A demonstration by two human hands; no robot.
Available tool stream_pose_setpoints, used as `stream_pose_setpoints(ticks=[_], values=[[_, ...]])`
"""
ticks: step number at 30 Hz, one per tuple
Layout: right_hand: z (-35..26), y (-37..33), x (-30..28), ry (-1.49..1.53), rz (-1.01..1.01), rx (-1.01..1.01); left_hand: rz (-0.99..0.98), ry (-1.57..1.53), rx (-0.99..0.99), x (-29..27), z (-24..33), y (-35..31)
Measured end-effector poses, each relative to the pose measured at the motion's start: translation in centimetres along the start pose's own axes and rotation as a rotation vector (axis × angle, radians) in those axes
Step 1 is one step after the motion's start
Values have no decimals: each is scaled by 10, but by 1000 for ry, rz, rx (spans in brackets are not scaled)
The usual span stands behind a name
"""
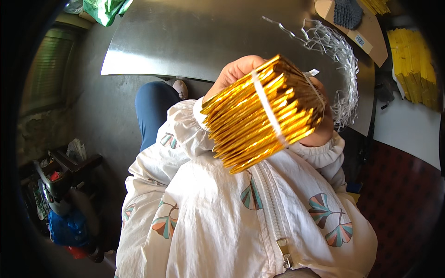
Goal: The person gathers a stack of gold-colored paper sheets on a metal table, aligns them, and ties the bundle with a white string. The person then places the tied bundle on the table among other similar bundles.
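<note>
Between my two hands I hold up a thick bundle of folded gold foil paper pieces (259,120), tilted, in front of my chest. A white band (268,107) wraps round the bundle. My left hand (236,73) grips its far left side, with most of the fingers hidden behind the foil. My right hand (323,132) closes on the right end, its fingers partly covered by the bundle. Beyond the right hand, a bunch of loose silvery-white plastic strips (345,69) lies along the right of the metal table (185,37).
A cardboard box (371,34) with a dark grey knitted piece (347,14) sits at the far right. Yellow foil stacks (412,65) lie on a white surface (408,129) beside it. A green bag (105,10) is at the far left. Bags hang around a dark chair-like object (60,180) at the left.
</note>
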State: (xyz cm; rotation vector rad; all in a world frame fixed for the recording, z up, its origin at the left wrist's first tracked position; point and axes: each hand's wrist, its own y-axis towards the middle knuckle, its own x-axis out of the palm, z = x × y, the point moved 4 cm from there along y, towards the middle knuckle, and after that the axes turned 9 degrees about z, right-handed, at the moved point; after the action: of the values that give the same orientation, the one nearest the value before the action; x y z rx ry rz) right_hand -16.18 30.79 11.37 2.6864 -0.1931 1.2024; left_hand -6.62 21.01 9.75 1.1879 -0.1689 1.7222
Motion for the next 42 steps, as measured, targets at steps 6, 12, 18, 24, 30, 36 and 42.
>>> stream_pose_setpoints(ticks=[6, 12, 18, 24, 30, 36, 42], values=[[20, 3, -12, 352, 69, 98, 153, 759, 216, -9, 5, -15], [22, 11, -6, 395, 44, 107, 184, 1171, 352, -3, 13, -12], [23, 13, 1, 346, 109, 103, 203, 828, 199, -27, 1, -22], [23, 15, 3, 321, 102, 104, -88, 867, 432, -26, 4, -18], [21, 12, -8, 305, 178, 82, 65, 1431, 465, -12, 14, -9], [16, 14, -9, 346, 119, 91, -114, 1797, 589, -3, 26, 4], [5, 15, -13, 154, 83, 44, 28, 1150, 78, -17, 35, 17]])
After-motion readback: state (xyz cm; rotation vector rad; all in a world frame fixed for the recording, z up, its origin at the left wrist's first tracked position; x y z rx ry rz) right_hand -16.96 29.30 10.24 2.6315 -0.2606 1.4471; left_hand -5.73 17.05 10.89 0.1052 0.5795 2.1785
